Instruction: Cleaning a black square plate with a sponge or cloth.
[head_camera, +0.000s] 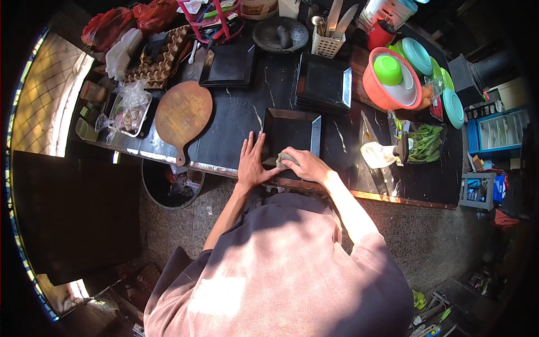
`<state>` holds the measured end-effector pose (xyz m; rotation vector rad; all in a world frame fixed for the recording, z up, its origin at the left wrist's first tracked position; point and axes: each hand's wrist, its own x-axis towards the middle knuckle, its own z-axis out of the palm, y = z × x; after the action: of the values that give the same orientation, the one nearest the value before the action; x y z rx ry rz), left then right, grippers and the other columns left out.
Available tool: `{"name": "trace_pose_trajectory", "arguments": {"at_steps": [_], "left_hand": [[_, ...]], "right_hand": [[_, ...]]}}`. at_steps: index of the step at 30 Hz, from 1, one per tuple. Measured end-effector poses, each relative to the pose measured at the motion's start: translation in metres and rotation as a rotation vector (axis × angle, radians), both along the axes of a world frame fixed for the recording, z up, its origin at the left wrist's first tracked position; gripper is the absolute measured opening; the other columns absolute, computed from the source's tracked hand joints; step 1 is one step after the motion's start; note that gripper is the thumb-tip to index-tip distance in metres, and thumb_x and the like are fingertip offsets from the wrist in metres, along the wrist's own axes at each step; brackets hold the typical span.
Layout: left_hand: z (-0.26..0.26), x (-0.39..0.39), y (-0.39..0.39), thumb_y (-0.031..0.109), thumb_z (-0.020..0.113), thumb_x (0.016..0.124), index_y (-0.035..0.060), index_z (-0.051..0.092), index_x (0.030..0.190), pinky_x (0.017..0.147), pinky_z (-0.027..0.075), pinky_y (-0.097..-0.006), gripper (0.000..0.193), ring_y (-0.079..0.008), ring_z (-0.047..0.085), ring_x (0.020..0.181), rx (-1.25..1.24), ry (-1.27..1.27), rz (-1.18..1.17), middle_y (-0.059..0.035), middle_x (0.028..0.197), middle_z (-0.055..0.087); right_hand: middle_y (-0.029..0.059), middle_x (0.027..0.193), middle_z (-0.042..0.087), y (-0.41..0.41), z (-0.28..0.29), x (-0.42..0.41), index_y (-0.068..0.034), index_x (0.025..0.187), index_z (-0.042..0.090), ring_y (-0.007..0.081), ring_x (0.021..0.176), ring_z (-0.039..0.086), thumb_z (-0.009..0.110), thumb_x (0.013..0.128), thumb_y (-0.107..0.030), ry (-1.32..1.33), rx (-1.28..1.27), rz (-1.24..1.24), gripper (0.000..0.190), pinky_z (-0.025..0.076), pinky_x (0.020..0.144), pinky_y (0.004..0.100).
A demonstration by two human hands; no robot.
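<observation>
A black square plate (291, 134) lies near the front edge of the dark marbled counter. My right hand (309, 165) grips a crumpled greyish cloth (287, 160) at the plate's near edge. My left hand (252, 162) rests with fingers spread along the plate's left side, its thumb close to the cloth. Behind the plate, slightly right, stands a stack of black square plates (324, 82). Another black square plate (228, 65) sits farther back on the left, near a round wooden board with a handle (183, 113).
On the right are a spray bottle (379, 155), leafy greens (424, 143) and a coral basin (370, 84) with bowls. A stone mortar (269, 38) and a utensil basket (327, 45) stand at the back. Left is a clear food tray (145, 113); below the edge, a dark bin (147, 189).
</observation>
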<state>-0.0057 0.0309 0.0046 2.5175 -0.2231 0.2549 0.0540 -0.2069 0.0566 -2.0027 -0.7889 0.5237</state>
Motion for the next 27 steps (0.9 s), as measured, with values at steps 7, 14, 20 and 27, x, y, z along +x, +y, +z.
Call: {"name": "trace_pose_trajectory", "arguments": {"at_steps": [7,14,20,27], "left_hand": [[0.004,-0.001,-0.002,0.076,0.084,0.078,-0.0027,0.036,0.169,0.135,0.022,-0.0532,0.13,-0.0424,0.029,0.166,0.034,-0.001,0.016,-0.0196,0.171,0.046],[-0.007,0.0,0.004,0.075,0.078,0.085,-0.0031,0.038,0.168,0.136,0.021,-0.0535,0.121,-0.0423,0.028,0.166,0.04,-0.003,0.019,-0.0195,0.171,0.047],[0.003,0.001,-0.002,0.066,0.081,0.088,-0.0032,0.039,0.168,0.135,0.021,-0.0541,0.114,-0.0423,0.028,0.166,0.007,0.026,0.005,-0.0225,0.17,0.047],[0.001,0.002,0.0,0.066,0.082,0.086,-0.0038,0.039,0.167,0.135,0.021,-0.055,0.115,-0.0423,0.028,0.166,0.003,-0.013,0.009,-0.0216,0.17,0.047]], "right_hand": [[0.0306,0.104,0.075,-0.054,0.021,0.018,-0.006,0.126,0.064,0.0519,0.106,0.072,0.065,0.11,-0.031,-0.015,-0.255,-0.12,0.03,0.059,0.085,0.0554],[0.0298,0.114,0.075,-0.022,0.006,0.046,-0.007,0.133,0.063,0.0501,0.112,0.073,0.065,0.111,-0.025,-0.235,0.052,-0.621,0.029,0.06,0.089,0.0529],[0.0293,0.153,0.06,0.007,-0.053,0.029,-0.002,0.139,0.062,0.0448,0.15,0.052,0.068,0.107,-0.021,-0.59,-0.176,-0.278,0.038,0.042,0.126,0.0547],[0.0302,0.135,0.07,-0.006,-0.02,-0.013,-0.003,0.137,0.062,0.0493,0.123,0.069,0.066,0.109,-0.023,-0.233,0.024,-0.233,0.034,0.059,0.1,0.0519]]}}
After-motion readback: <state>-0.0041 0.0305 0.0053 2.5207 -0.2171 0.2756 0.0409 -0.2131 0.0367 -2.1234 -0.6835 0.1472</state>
